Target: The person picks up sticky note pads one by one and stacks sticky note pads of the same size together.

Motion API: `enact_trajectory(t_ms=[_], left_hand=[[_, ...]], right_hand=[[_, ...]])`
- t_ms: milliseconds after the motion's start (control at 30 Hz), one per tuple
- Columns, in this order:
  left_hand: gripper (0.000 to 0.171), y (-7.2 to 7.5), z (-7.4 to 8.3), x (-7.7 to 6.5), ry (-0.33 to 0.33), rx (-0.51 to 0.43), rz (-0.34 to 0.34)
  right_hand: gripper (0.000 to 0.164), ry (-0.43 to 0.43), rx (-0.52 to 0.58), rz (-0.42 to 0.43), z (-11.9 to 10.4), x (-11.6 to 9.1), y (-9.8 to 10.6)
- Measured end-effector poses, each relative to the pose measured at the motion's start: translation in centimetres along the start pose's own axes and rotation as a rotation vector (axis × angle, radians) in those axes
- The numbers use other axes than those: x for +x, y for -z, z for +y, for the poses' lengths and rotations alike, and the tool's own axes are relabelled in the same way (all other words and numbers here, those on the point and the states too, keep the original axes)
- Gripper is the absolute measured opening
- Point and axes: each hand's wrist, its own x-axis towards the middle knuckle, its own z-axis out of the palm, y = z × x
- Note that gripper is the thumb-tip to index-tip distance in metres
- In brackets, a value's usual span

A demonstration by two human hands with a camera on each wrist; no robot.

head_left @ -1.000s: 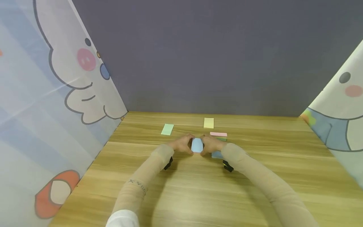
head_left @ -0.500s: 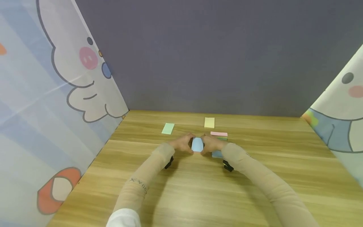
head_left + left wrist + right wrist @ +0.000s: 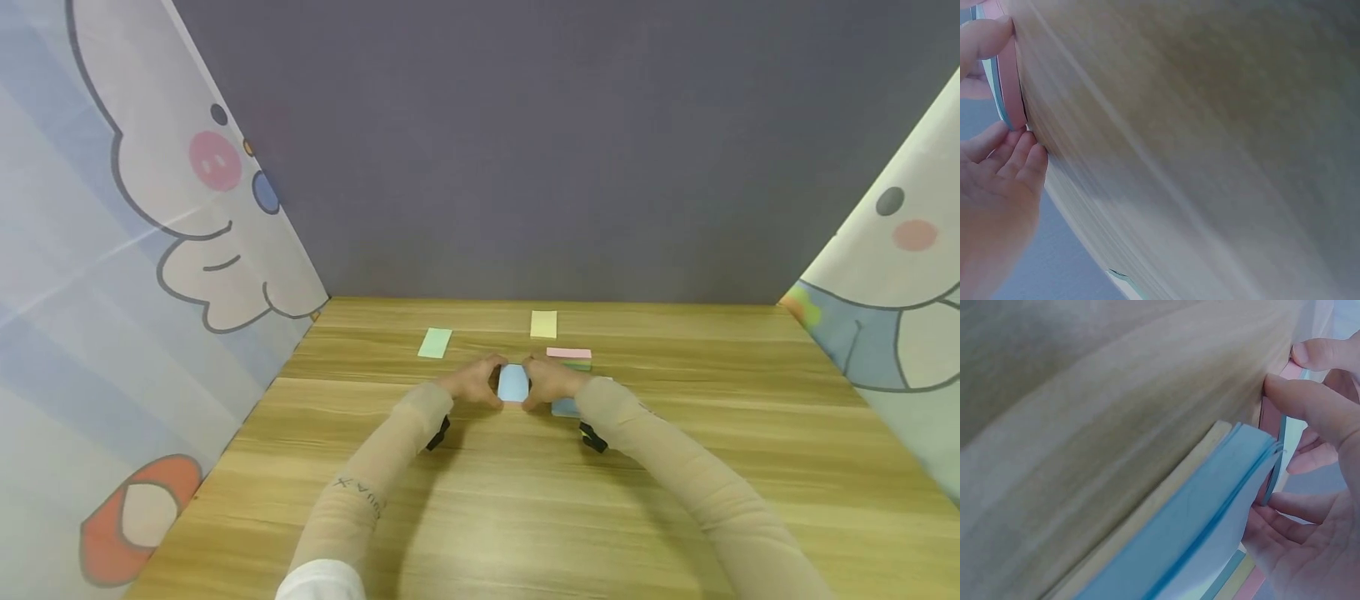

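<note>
A small pad of sticky notes (image 3: 513, 383), light blue on top over a pink layer, sits on the wooden table between both hands. My left hand (image 3: 474, 381) grips its left side, thumb at the near corner and fingers at the far one. On the opposite side my right hand (image 3: 551, 379) holds it the same way. Pink and blue layers of this pad show between the fingers in the left wrist view. Close under the right wrist lies another pad, a blue and yellow stack of sticky notes (image 3: 1179, 512), partly covered by the forearm in the head view.
Behind the right hand lies a stack of pink and green notes (image 3: 569, 354). A yellow note pad (image 3: 543, 324) is farther back, and a green note pad (image 3: 435, 342) lies back left. A dark panel (image 3: 480, 150) closes the table's far edge; printed cloths flank both sides.
The head view has shifted slightly, so everything appears a little farther left. Both hands keep their hold on the blue and pink pad.
</note>
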Motion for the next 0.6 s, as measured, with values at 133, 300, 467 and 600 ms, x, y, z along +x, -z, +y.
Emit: enact_trajectory(t_ms=[133,300,467,600], left_hand=[[0.078,-0.02,-0.20,-0.01,0.000,0.012,-0.004],[0.078,0.01,-0.11,0.22,-0.014,-0.017,-0.011],[0.078,0.00,-0.35,0.27,-0.021,-0.009,0.001],[0.079,0.05,-0.56,0.09,-0.030,0.036,0.012]], right_hand=[[0.055,0.000,0.017,-0.011,-0.13,0.08,-0.08],[0.057,-0.008,0.021,-0.005,0.14,-0.02,0.11],[0.061,0.004,0.024,-0.017,0.23,0.09,0.14],[0.061,-0.008,0.027,-0.015,-0.04,0.21,0.09]])
